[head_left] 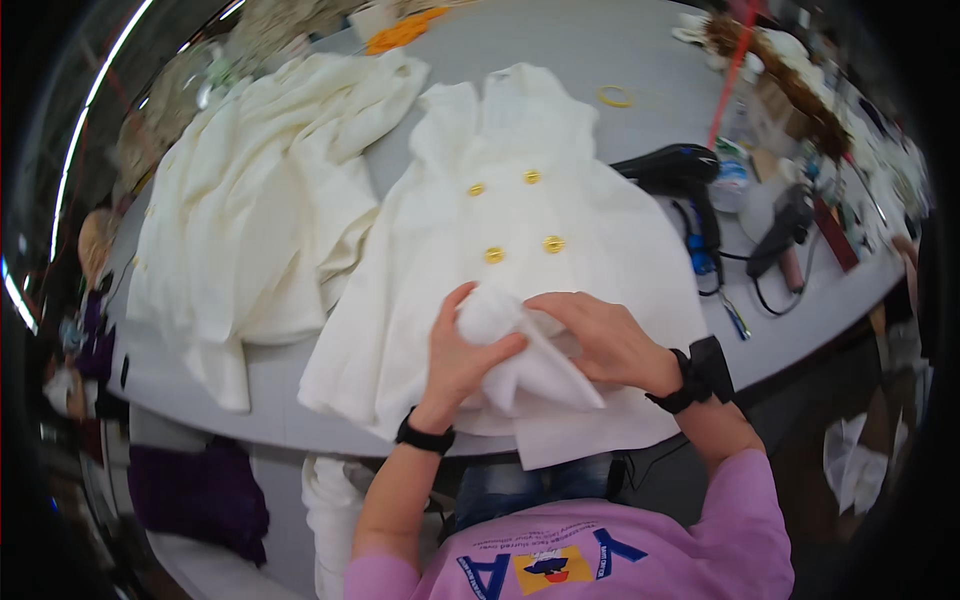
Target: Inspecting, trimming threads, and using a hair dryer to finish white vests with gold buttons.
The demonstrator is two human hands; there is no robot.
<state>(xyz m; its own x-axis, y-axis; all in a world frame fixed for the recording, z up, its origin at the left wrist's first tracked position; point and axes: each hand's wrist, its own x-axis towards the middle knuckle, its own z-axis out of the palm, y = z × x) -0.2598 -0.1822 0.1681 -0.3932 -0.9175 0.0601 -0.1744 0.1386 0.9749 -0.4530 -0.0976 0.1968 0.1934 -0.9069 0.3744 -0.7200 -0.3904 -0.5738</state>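
A white garment (450, 215) with several gold buttons (554, 244) lies spread on the grey table. Over its lower part, both my hands hold a bunched, folded piece of white fabric (525, 365). My left hand (462, 352) grips the left side of this bundle, thumb on top and fingers behind. From the other side, my right hand (612, 345) has its fingers bent around the cloth edge, partly hidden by it. Whether the bundle belongs to the spread garment cannot be told. A second white garment (255, 210) lies rumpled to the left.
At the right are a black hair dryer (680, 168), a dark corded tool (785, 230) and a bottle (732, 178). A yellow ring (615, 97) lies farther back. Orange cloth (405, 32) sits at the far edge. Purple fabric (200, 500) is below the table at left.
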